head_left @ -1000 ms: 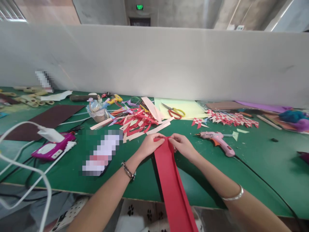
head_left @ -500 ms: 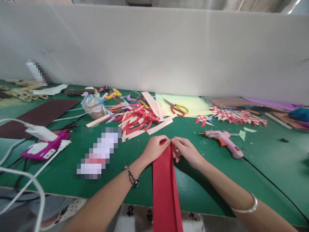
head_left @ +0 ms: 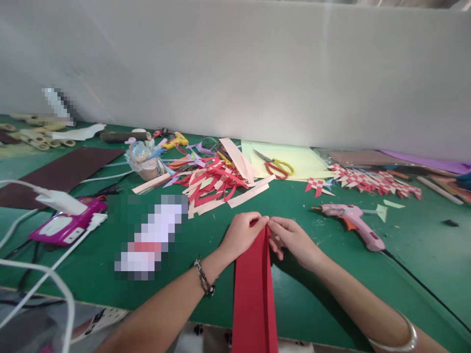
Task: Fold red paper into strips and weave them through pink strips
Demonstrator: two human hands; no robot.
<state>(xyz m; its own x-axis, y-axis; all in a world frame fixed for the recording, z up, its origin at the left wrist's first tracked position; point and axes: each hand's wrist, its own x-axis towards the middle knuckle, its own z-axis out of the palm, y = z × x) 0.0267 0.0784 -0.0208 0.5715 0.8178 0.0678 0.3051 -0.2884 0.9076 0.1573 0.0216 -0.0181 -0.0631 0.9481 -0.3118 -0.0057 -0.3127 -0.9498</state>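
Note:
A long strip of red paper (head_left: 252, 289) with a fold along its right side runs from my hands down over the table's front edge. My left hand (head_left: 245, 235) pinches its far end, thumb on top. My right hand (head_left: 292, 240) grips the same end at the folded corner, thumb and forefinger together, the other fingers curled below. The two thumbs almost meet there. Beyond my hands lies a heap of red and pale pink paper strips (head_left: 213, 181). To the right rests a pink glue gun (head_left: 353, 223) with its nozzle pointing left.
Scissors (head_left: 274, 164) lie on pale yellow sheets (head_left: 307, 157) at the back. Woven red-and-white paper pieces (head_left: 375, 181) sit at the back right. A purple power strip (head_left: 69, 228) with white cables is at left, near a dark brown sheet (head_left: 62, 174). A grey partition (head_left: 221, 68) stands behind.
The view has tilted down and shifted slightly, so the table items appear displaced. Both hands keep their pinch on the red paper's far end, with little other visible movement.

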